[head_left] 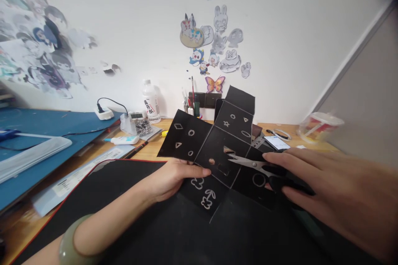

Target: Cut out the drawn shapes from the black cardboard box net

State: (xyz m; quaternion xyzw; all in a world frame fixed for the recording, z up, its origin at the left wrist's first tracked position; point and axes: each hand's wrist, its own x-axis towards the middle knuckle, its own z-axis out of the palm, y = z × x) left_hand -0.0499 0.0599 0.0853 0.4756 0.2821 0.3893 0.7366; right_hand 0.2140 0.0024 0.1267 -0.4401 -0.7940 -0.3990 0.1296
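A cross-shaped sheet of black card point(214, 151) is held up over the black mat. Silver outlines of circles, triangles, a star, a diamond and flowers are drawn on its panels. My left hand point(177, 176) pinches the card near its middle, thumb on top and fingers behind. My right hand point(311, 178) grips a pair of scissors point(253, 164) with black handles. The blades, slightly parted, point left and lie at a cut opening in the middle panel. A smaller hole and a drawn rectangle sit below that opening. The fingers inside the handles are partly hidden.
The black mat point(124, 198) covers the front of the wooden desk. Behind stand a water bottle point(151, 101), a pen holder with brushes point(194, 105) and a lit phone point(276, 142). A plastic cup point(321, 126) is at right. Glue point(124, 140) and a blue board point(77, 124) lie left.
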